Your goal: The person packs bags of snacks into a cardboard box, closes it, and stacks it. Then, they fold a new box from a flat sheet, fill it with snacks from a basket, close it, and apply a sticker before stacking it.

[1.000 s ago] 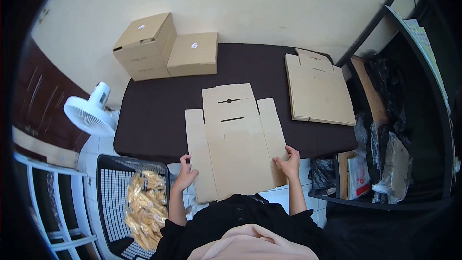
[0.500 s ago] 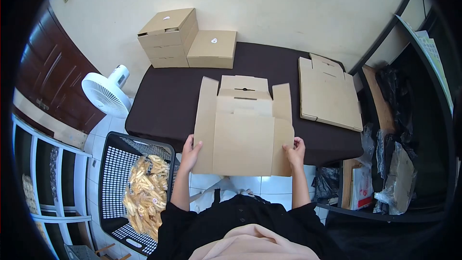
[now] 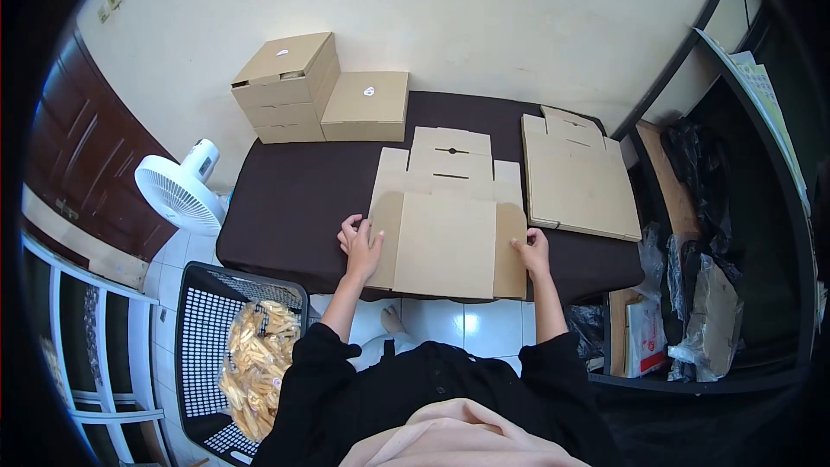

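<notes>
An unfolded cardboard box point(image 3: 445, 242) lies over the dark tablecloth in front of me, its creased panels and slotted far flap point(image 3: 451, 151) spread out. At its left side flap is my left hand point(image 3: 361, 249), thumb against the cardboard and the other fingers spread apart beyond the edge. My right hand point(image 3: 532, 252) pinches the edge of the right side flap between thumb and fingers.
Flat cardboard boxes point(image 3: 579, 177) are stacked at the table's right. Closed boxes point(image 3: 367, 104) stand at the back left. A white fan point(image 3: 180, 190), a black basket point(image 3: 197, 329) of bagged golden snacks point(image 3: 259, 363) and a dark shelf point(image 3: 735, 389) surround the table point(image 3: 277, 216).
The cardboard box has gone forward and down onto the table, its side panels flatter. My left hand's fingers have spread; my right hand keeps its pinch.
</notes>
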Motion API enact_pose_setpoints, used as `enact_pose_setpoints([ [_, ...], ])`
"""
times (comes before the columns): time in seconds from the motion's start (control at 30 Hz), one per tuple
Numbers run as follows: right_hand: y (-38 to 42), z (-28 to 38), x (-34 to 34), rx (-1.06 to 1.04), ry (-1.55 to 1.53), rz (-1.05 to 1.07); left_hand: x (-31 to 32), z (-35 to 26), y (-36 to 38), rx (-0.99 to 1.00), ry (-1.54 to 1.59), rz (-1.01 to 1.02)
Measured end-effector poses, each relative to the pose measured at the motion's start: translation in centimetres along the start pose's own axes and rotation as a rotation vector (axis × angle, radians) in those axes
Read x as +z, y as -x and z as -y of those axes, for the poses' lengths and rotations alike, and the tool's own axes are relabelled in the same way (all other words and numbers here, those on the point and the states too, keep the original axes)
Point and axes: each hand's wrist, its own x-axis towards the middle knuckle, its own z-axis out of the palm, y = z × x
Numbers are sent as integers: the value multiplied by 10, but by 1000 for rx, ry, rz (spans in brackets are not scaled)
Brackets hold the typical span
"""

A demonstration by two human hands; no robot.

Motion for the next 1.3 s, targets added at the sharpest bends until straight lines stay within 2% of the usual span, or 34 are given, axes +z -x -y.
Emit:
enact_pose_setpoints([
  [0.03, -4, -5, -1, -86, -374, 110, -3, 0, -5, 1, 0, 4],
  [0.07, -7, -10, -1, -169, -747, 219, -7, 1, -13, 44, 296, 1],
  [0.1, -2, -5, -8, -162, -745, 218, -11, 2, -17, 85, 593, -1],
  [0.17, 19, 19, -36, -316, -834, 166, -25, -2, -16, 127, 622, -15],
  [0.2, 21, 17, -43, -393, -870, 166, -29, 1, -11, 41, 868, 28],
  [0.23, 35, 24, -53, -385, -869, 163, -38, 1, -6, -50, 1111, 72],
  [0.3, 67, 28, -72, -443, -868, 196, -56, 11, 13, -25, 1165, 121],
  [0.37, 82, -12, -71, -424, -801, 317, -75, 25, 39, -54, 1108, 215],
  [0.4, 94, -23, -66, -499, -840, 315, -83, 31, 55, -62, 1121, 286],
  [0.43, 105, -42, -63, -454, -811, 327, -84, 37, 72, -86, 1118, 295],
  [0.5, 124, -73, -51, -562, -667, 238, -77, 57, 104, -20, 1022, 297],
  [0.53, 135, -80, -48, -557, -666, 242, -77, 60, 115, -27, 1020, 299],
  [0.6, 153, -91, -41, -323, -754, 197, -75, 64, 132, -135, 1000, 260],
  [0.63, 155, -96, -39, -319, -753, 200, -69, 67, 136, -140, 998, 261],
  [0.7, 159, -103, -35, -42, -866, 188, -60, 70, 141, -355, 1005, 181],
  [0.73, 162, -104, -35, -34, -866, 192, -58, 67, 141, -514, 1024, 191],
  [0.77, 161, -104, -34, -69, -847, 196, -57, 66, 144, -515, 1019, 191],
  [0.83, 162, -106, -33, -107, -832, 196, -47, 68, 148, -813, 1353, 280],
  [0.9, 161, -114, -33, -164, -756, 173, -39, 68, 167, -773, 1367, 317],
  [0.97, 162, -121, -32, -125, -727, 147, -40, 69, 181, -739, 1377, 354],
  [1.03, 164, -119, -35, -88, -695, 123, -80, 22, 170, -1021, 1905, 388],
  [1.07, 166, -115, -37, -123, -643, 135, -89, 10, 172, -1018, 1907, 388],
  [1.13, 162, -104, -43, -169, -592, 142, -98, -8, 179, -667, 2229, 438],
  [1.17, 159, -99, -46, -104, -509, 218, -92, -7, 189, -658, 2232, 436],
  [1.23, 154, -81, -54, -47, -428, 294, -78, -4, 207, -697, 1396, 433],
  [1.3, 149, -51, -64, -426, 276, 136, -81, -13, 200, -672, 1376, 483],
])
